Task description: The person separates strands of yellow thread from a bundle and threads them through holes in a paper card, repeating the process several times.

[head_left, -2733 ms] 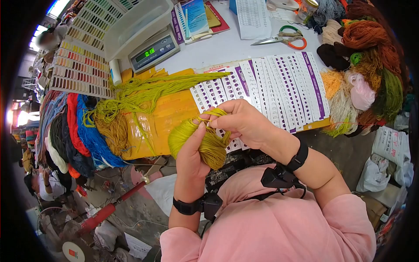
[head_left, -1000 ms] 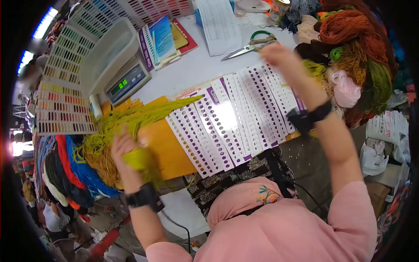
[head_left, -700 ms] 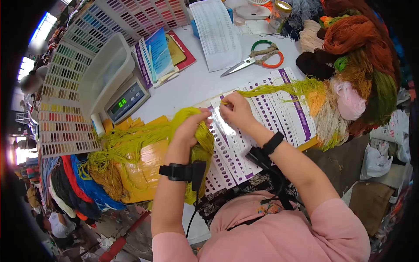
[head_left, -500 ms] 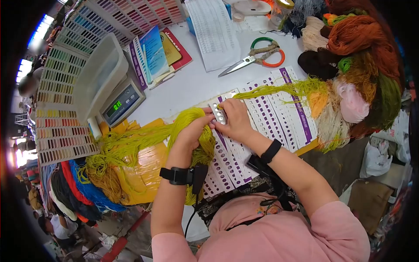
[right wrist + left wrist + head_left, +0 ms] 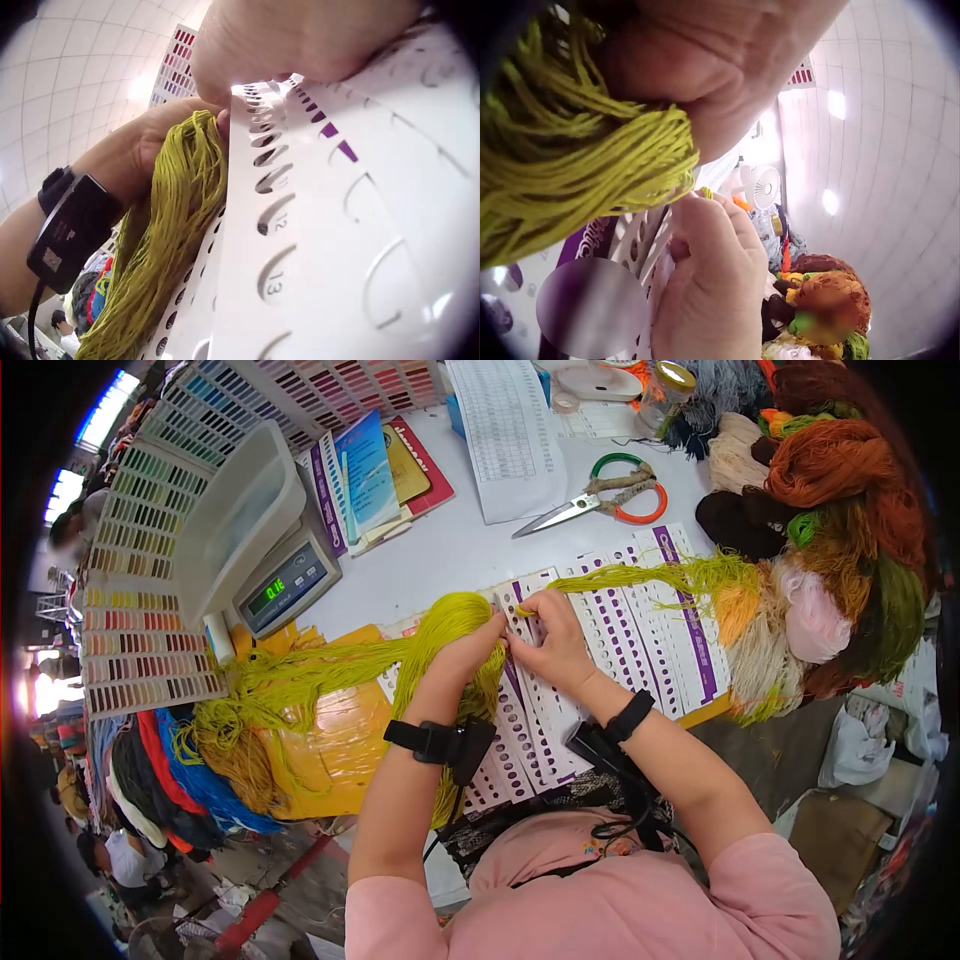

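Observation:
A thick skein of yellow-green yarn (image 5: 447, 622) drapes over my left hand (image 5: 468, 656), which grips it, its tail hanging down. My right hand (image 5: 553, 643) pinches a white hole-punched thread card (image 5: 238, 247), with a bit of yellow-green thread (image 5: 706, 193) showing at its fingertips in the left wrist view. Both hands' fingertips meet at the card's upper part. Numbers run beside its holes in the right wrist view. A loose yellow-green bundle (image 5: 640, 574) stretches right from behind my right hand, across more punched cards (image 5: 655, 640).
A digital scale (image 5: 285, 585) with a white tray stands at the left beside colour swatch boards (image 5: 140, 650). Scissors (image 5: 592, 505) lie behind the cards. Coloured yarn piles (image 5: 830, 460) fill the right side. More yellow-green yarn (image 5: 300, 670) lies on the yellow board at left.
The right hand has swung out to the right and come back to the left hand, and a yellow-green bundle now lies across the cards. The card in the right hand has turned from its earlier tilt.

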